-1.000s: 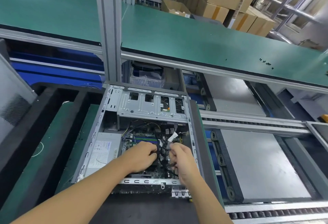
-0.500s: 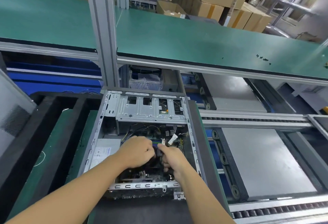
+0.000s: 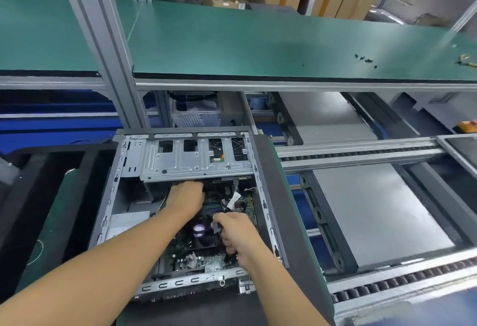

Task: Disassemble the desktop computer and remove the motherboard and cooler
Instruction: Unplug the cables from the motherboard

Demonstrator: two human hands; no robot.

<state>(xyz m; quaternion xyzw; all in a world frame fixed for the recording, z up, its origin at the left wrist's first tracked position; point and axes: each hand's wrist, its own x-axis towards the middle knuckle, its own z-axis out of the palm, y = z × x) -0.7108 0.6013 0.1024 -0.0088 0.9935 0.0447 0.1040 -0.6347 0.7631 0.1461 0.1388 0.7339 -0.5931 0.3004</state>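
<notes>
Black cables sit gripped in the right hand at three o'clock of the fan; the left hand, at twelve, hides its grip.

The open grey sheet-metal desktop computer case lay flat; inside, its green motherboard carried a black fan cooler.

No writing can be read. The white sticker left of the left hand is blurred, as is the white cable tag beyond the right hand.
</notes>
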